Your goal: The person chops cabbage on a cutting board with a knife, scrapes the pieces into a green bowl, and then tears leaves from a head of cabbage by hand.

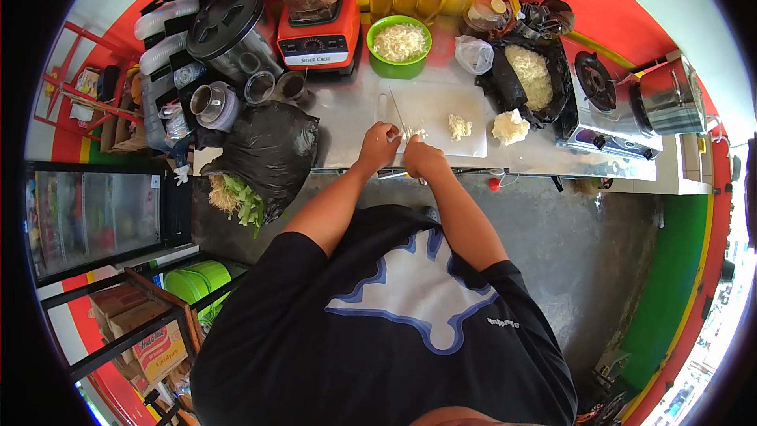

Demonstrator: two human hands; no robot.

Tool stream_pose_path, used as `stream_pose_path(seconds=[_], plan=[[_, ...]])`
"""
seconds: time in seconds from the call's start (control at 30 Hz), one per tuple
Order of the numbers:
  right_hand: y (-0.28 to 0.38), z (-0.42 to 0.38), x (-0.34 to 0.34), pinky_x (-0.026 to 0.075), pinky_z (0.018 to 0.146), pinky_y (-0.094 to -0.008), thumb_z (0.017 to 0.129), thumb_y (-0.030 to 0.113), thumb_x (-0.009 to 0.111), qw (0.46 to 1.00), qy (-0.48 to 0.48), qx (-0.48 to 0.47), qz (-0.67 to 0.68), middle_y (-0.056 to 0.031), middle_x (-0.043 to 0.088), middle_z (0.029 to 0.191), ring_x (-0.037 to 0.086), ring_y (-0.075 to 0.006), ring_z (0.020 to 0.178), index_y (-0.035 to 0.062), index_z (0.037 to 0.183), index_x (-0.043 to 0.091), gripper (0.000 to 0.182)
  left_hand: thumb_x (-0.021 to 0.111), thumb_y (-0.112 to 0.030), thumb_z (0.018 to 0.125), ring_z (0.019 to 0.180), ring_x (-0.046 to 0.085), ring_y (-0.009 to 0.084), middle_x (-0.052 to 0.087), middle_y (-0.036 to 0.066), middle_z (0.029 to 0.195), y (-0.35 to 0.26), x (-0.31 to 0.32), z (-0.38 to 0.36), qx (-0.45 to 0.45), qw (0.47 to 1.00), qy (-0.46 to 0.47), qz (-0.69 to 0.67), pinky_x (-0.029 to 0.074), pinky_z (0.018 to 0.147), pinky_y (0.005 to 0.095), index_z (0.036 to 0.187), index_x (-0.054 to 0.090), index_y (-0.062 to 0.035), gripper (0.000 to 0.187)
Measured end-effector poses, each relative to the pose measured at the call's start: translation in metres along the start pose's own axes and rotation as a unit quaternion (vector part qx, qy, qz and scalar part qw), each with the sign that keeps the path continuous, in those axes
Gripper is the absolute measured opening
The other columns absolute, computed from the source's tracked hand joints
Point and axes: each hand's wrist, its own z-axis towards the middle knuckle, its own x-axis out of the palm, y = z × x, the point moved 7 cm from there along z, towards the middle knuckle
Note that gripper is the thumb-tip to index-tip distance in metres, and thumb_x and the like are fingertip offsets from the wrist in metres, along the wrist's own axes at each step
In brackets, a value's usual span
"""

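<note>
A knife [397, 109] is gripped in my right hand [424, 159], its thin blade slanting up and left over the white cutting board [445, 99]. My left hand [382, 144] is at the board's near left corner, its fingers curled together; whatever they may hold is too small to make out. Pale chopped pieces [415, 134] lie by the knife, between my hands. Farther right on the board sits a small pile of pale shreds [460, 127]. A pale, leafy chunk that looks like cabbage [511, 128] rests just off the board's right edge.
Behind the board stands a green bowl [398, 69] of pale shreds, beside a red blender [318, 39]. A black bag of shreds [530, 79] and a gas stove [603, 102] are right. At left, a black plastic bag [272, 150] bulges over the counter edge near leafy greens [244, 201].
</note>
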Motion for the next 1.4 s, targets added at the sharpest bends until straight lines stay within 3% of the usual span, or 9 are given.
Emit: stream_pose_path(seconds=[0.13,0.2,0.53,0.6,0.7,1.03,1.23,1.4], plan=[[-0.005,0.006,0.014,0.052,0.097,-0.0423,0.082,0.009,0.070,0.999,-0.004,0.013,0.030,-0.0235,0.068,0.121,0.067,-0.0353,0.114,-0.0056,0.131,0.040,0.059,0.070,-0.009,0.081,0.083,0.067,0.0302,0.065,0.014,0.088,0.001,0.003,0.003,-0.010,1.000,-0.001,-0.008,0.053,0.075,0.0399,0.090,0.070,-0.0041,0.011],[-0.005,0.007,0.015,0.052,0.095,-0.0472,0.082,0.003,0.065,0.997,-0.053,0.000,0.064,-0.0291,0.067,0.116,0.067,-0.0404,0.111,-0.0086,0.129,0.038,0.055,0.068,-0.010,0.082,0.084,0.067,0.0283,0.065,0.014,0.088,0.002,0.004,0.000,-0.045,0.999,-0.001,0.002,0.053,0.078,0.0380,0.089,0.071,-0.0031,0.010],[-0.005,0.005,0.017,0.052,0.096,-0.0468,0.082,0.004,0.066,0.998,-0.032,0.010,0.045,-0.0278,0.067,0.119,0.066,-0.0397,0.114,-0.0069,0.131,0.037,0.058,0.069,-0.013,0.083,0.082,0.067,0.0280,0.064,0.013,0.088,0.005,0.007,0.000,-0.040,0.999,0.006,0.019,0.053,0.077,0.0383,0.090,0.072,-0.0044,0.011],[-0.005,0.007,0.015,0.052,0.097,-0.0419,0.084,0.011,0.069,0.998,-0.053,0.006,0.028,-0.0234,0.068,0.121,0.067,-0.0342,0.116,-0.0053,0.130,0.039,0.057,0.069,-0.012,0.083,0.083,0.066,0.0279,0.064,0.012,0.088,0.004,0.006,0.000,-0.048,0.999,-0.002,0.015,0.052,0.078,0.0383,0.090,0.071,-0.0036,0.011],[-0.008,0.014,0.008,0.052,0.096,-0.0466,0.084,0.007,0.064,0.998,-0.039,-0.008,0.044,-0.0273,0.067,0.119,0.066,-0.0382,0.114,-0.0072,0.133,0.037,0.057,0.070,-0.011,0.082,0.085,0.066,0.0276,0.064,0.012,0.088,0.003,0.004,-0.001,-0.032,0.999,0.004,0.001,0.052,0.078,0.0378,0.089,0.071,-0.0037,0.010],[-0.008,0.006,0.016,0.054,0.092,-0.0448,0.085,0.008,0.064,0.996,-0.076,-0.006,0.043,-0.0258,0.069,0.115,0.069,-0.0375,0.108,-0.0061,0.131,0.038,0.055,0.071,-0.006,0.079,0.079,0.065,0.0279,0.062,0.011,0.084,0.004,0.004,0.001,-0.044,0.999,-0.007,0.005,0.053,0.074,0.0391,0.086,0.070,-0.0039,0.007],[-0.003,-0.003,0.012,0.055,0.091,-0.0444,0.082,0.007,0.069,1.000,-0.021,-0.009,0.003,-0.0242,0.070,0.114,0.070,-0.0361,0.107,-0.0035,0.127,0.039,0.055,0.073,-0.007,0.078,0.078,0.065,0.0283,0.063,0.012,0.085,0.003,0.003,0.001,-0.033,0.999,-0.009,-0.014,0.052,0.074,0.0393,0.085,0.071,-0.0031,0.008],[-0.004,0.010,0.022,0.054,0.092,-0.0440,0.079,0.007,0.072,0.995,-0.092,-0.001,0.033,-0.0239,0.070,0.114,0.070,-0.0348,0.107,-0.0029,0.127,0.039,0.059,0.071,-0.009,0.079,0.073,0.065,0.0267,0.063,0.014,0.080,0.008,0.004,0.000,-0.043,0.999,-0.016,-0.017,0.052,0.071,0.0360,0.084,0.071,-0.0014,0.009]])
